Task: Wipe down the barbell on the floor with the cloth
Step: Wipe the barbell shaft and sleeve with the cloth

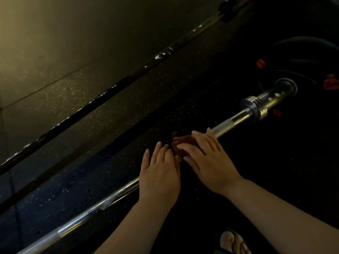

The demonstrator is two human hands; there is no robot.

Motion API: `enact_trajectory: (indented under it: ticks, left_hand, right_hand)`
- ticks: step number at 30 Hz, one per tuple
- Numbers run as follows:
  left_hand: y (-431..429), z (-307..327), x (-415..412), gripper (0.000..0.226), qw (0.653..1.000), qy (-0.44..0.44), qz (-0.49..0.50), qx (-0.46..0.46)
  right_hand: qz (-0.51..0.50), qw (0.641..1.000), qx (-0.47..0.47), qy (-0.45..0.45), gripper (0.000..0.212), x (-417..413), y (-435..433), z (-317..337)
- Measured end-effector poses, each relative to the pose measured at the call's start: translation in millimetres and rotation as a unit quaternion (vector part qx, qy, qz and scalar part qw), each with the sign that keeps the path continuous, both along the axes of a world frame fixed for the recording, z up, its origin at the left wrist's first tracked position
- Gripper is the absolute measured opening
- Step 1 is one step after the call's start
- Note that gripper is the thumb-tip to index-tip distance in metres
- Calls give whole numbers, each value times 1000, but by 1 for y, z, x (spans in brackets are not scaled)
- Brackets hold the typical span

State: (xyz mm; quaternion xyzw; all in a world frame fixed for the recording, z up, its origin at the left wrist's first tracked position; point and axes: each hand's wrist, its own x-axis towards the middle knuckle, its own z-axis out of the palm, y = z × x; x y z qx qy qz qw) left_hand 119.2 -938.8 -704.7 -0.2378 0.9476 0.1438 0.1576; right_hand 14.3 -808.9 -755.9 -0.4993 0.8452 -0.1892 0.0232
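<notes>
A second, darker bar, flecked with white marks, is seen lying diagonally across the speckled rubber floor at the upper left, a collar fitted near its far end. Nearer the camera, the chrome barbell is laid on the same diagonal, from the lower left corner up to the right. At the centre, the left hand is placed over the shaft with its fingers spread and extended; whether anything is gripped beneath it cannot be told. Just beside it, a dark reddish cloth is bunched on the bar between the two hands. The right hand is laid flat and open over the cloth, fingers reaching across it and the thumb resting against the shaft; a firm grasp is not shown. Further right, the barbell's bright collar and sleeve are seen running into a black weight plate carrying red labels. A sandalled foot is visible at the bottom edge.
</notes>
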Motion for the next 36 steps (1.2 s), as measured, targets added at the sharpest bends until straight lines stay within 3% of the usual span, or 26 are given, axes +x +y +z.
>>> enact_trajectory:
  ticks: [2,4,6,8,11,12,15,17,22,26,29,34,36]
  left_hand:
    - [0,-4,2,56,1000,12,15,0]
    - [2,-6,1,53,1000,22,19,-6]
    - [3,-4,-3,52,1000,15,18,-6]
    - [4,-5,-7,51,1000,6,15,-5]
    - [4,-7,-6,54,1000,11,26,-7]
    - [4,-7,-5,55,999,18,30,-7]
    - [3,-8,-4,58,999,28,24,3]
    - [2,-6,-8,57,1000,18,19,15]
    - [3,-1,-18,52,1000,12,0,24]
    - [2,-2,-17,60,999,17,-9,38]
    - [0,-5,-17,64,999,20,-17,46]
    - [-1,-8,-15,60,999,14,-13,37]
    - [-2,-10,-14,59,999,17,-13,39]
  right_hand:
    - [-49,999,3,22,37,-20,10,-2]
    - [-180,983,-29,-35,39,-26,15,1]
    - [-248,961,-65,-104,39,-15,7,1]
    - [-188,974,-73,-104,37,-2,1,-1]
    - [-54,998,-12,-34,38,-18,14,-4]
    - [-68,997,-2,-22,38,-32,20,-4]
    - [-254,964,-31,-66,38,-57,26,6]
    - [-304,946,-41,-102,41,-49,14,10]
    - [-160,981,-19,-106,41,-54,25,3]
    - [-270,940,-92,-186,41,-80,32,14]
    - [-309,932,-69,-178,46,-68,16,20]
    - [-191,970,-15,-147,42,-72,33,23]
    - [-197,970,18,-138,37,-92,32,30]
